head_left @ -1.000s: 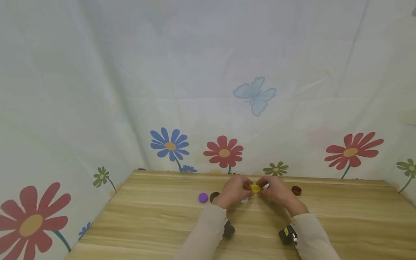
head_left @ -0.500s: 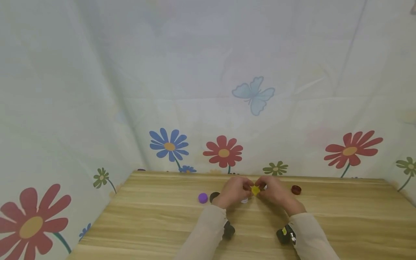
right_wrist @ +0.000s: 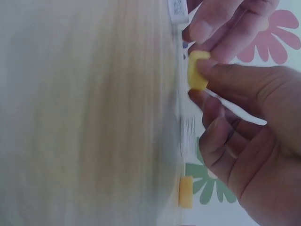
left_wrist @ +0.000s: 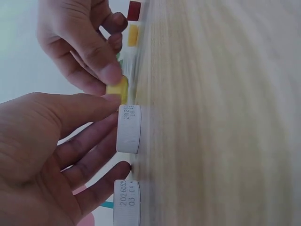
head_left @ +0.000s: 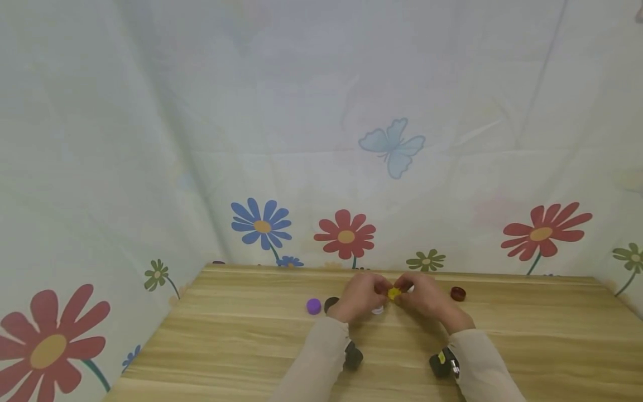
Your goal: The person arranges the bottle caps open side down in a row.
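Note:
Both hands meet over the far part of the wooden table, around a small yellow bottle cap [head_left: 394, 293]. My right hand [head_left: 426, 295] pinches the cap between thumb and fingers, plain in the right wrist view. From the other side my left hand [head_left: 359, 296] holds the cap's edge, its thumb against it in the left wrist view, its remaining fingers loosely spread. Beside the left fingers stands a white bottle cap [left_wrist: 128, 129] with a printed date; another white cap [left_wrist: 127, 202] is nearer the left wrist camera. The fingers partly hide the yellow cap.
On the wooden table [head_left: 241, 335], a purple cap [head_left: 313, 306] and a black cap [head_left: 331, 304] lie left of the hands. A dark red cap [head_left: 458, 293] lies to the right. An orange-yellow cap [right_wrist: 186, 192] shows beyond the right hand. A flowered cloth [head_left: 301, 139] hangs behind.
The yellow cap has turned between the fingers: its round hollow face showed a second ago, and less of it shows now. Both hands have stayed nearly in place.

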A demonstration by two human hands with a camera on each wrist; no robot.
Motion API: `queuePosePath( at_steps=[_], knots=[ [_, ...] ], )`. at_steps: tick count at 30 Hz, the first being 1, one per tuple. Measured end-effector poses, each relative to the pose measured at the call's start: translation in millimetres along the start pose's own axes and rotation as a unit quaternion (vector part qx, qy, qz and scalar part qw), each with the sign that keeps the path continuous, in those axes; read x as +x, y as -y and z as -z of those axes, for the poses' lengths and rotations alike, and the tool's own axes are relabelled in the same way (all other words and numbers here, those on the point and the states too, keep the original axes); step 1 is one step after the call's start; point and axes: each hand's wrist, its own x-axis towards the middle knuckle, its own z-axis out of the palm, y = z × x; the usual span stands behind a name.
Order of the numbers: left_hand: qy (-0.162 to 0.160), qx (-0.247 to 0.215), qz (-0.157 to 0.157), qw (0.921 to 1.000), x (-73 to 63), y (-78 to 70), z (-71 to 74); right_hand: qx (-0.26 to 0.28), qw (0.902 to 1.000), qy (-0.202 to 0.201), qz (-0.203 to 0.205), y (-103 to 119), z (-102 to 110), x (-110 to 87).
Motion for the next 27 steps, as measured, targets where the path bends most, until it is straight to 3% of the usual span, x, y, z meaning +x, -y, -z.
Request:
queuePosePath(
  at_steps=[12,19,27],
  knots=[
    [-0.08,-0.016,0.0,0.9967,-0.9,-1.8,4.6,0.067,0.9975,0.009,-0.02,9.8,12.9,-1.0],
    [-0.092,-0.017,0.003,0.9956,-1.0,-0.4,3.8,0.075,0.997,0.004,-0.018,7.5,13.1,-0.6],
    [-0.08,-0.024,0.003,0.9965,-1.2,-2.1,5.0,0.084,0.9963,0.0,-0.018,7.9,14.6,-1.4]
  ],
)
